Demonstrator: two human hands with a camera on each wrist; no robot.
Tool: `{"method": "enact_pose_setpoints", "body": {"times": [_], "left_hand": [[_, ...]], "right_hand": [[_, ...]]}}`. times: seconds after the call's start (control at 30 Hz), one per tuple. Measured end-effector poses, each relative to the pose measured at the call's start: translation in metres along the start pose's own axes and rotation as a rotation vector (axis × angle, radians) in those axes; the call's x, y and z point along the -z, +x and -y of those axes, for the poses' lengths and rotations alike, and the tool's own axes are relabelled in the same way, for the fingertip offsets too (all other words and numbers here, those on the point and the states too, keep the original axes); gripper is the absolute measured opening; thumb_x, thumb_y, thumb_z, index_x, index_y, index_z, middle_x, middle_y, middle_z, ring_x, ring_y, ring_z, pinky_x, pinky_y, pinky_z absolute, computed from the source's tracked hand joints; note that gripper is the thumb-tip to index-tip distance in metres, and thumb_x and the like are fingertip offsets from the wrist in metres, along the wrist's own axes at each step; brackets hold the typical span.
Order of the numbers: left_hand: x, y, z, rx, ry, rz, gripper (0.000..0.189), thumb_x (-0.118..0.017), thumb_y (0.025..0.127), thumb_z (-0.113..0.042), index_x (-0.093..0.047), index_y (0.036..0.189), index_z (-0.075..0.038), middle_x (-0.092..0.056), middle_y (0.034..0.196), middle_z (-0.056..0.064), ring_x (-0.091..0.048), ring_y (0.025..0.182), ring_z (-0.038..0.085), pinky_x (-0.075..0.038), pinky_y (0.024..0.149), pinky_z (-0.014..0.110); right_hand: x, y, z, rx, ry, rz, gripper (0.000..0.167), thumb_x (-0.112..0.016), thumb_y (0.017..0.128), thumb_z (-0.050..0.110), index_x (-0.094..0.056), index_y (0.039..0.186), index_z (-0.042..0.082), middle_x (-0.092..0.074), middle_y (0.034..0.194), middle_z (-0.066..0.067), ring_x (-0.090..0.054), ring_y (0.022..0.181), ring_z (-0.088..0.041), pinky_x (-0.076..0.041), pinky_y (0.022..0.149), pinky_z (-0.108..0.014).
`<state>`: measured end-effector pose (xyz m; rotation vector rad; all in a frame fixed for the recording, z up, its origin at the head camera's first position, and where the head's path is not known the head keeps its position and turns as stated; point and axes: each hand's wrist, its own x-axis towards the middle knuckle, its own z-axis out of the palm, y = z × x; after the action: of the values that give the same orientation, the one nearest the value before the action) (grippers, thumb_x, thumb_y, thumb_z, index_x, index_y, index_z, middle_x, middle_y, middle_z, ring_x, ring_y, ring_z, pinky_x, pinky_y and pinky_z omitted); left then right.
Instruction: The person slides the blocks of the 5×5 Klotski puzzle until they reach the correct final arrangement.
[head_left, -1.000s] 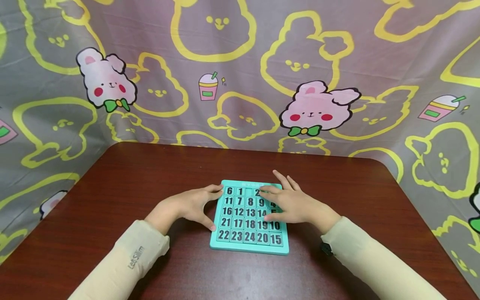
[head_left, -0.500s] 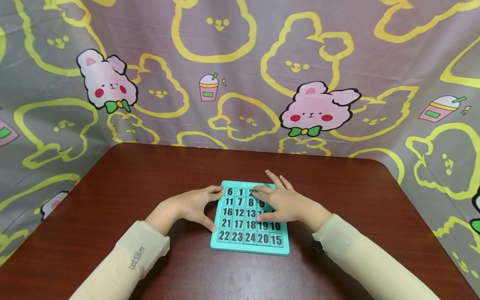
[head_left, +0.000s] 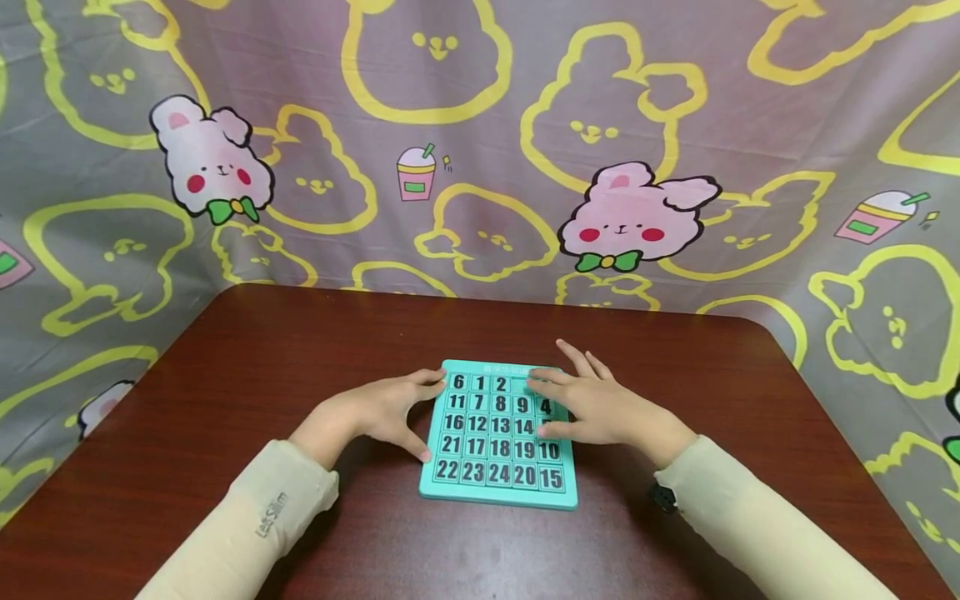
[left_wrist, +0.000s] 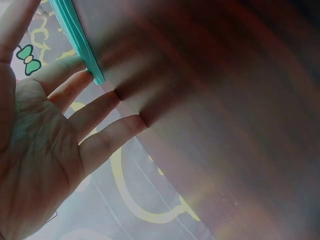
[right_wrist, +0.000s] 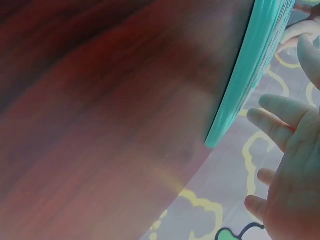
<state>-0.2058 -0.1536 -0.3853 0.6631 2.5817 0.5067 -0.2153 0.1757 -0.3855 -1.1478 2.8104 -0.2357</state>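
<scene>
A turquoise number slide puzzle (head_left: 498, 497) lies flat on the table, with black-numbered tiles in rows. Its top row reads 6, 1, 2, then a gap partly under my right fingers; the tile at the top right corner is hidden. My left hand (head_left: 382, 410) touches the puzzle's left edge, thumb low and fingers near the upper corner. In the left wrist view, the left fingers (left_wrist: 95, 115) are fairly straight, two of them at the frame's turquoise edge (left_wrist: 80, 37). My right hand (head_left: 600, 410) spreads over the right columns, fingertips at the top row, thumb near tile 14 (head_left: 523, 426).
The brown wooden table (head_left: 337, 333) extends around the puzzle on all sides. A curtain (head_left: 480, 150) printed with cartoon rabbits and cups hangs along the table's back and sides.
Tile 2 has slid one place left, and the gap now lies to its right. My right hand went left with it, then moved back right. The left hand has stayed put.
</scene>
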Motion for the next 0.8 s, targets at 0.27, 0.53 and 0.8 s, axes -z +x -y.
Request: {"method": "enact_pose_setpoints", "body": {"times": [0.27,0.53,0.8], "left_hand": [[0.000,0.000,0.000,-0.006,0.010,0.002,0.108,-0.088,0.072,-0.043,-0.030,0.156,-0.009,-0.014,0.168,0.002,-0.025,0.152,0.028,-0.036,0.115,0.047],[0.000,0.000,-0.001,-0.001,0.002,-0.002,0.109,-0.089,0.071,-0.043,-0.030,0.156,-0.010,-0.014,0.168,0.001,-0.024,0.152,0.028,-0.035,0.116,0.048],[0.000,-0.001,-0.002,0.007,0.009,0.003,0.108,-0.088,0.072,-0.043,-0.030,0.156,-0.010,-0.014,0.168,0.001,-0.024,0.152,0.028,-0.037,0.115,0.047]], "right_hand": [[-0.001,-0.013,-0.010,-0.025,0.003,-0.002,0.074,-0.067,0.089,0.054,-0.048,0.148,0.014,-0.047,0.154,-0.006,-0.003,0.151,-0.045,-0.011,0.114,-0.074],[-0.004,-0.014,-0.011,-0.026,-0.001,0.012,0.072,-0.067,0.088,0.055,-0.051,0.147,0.014,-0.046,0.154,-0.006,-0.003,0.151,-0.045,-0.011,0.114,-0.073],[-0.006,-0.007,-0.007,-0.029,-0.028,0.032,0.072,-0.063,0.090,0.057,-0.051,0.147,0.015,-0.044,0.156,-0.003,-0.002,0.152,-0.044,-0.012,0.114,-0.073]]}}
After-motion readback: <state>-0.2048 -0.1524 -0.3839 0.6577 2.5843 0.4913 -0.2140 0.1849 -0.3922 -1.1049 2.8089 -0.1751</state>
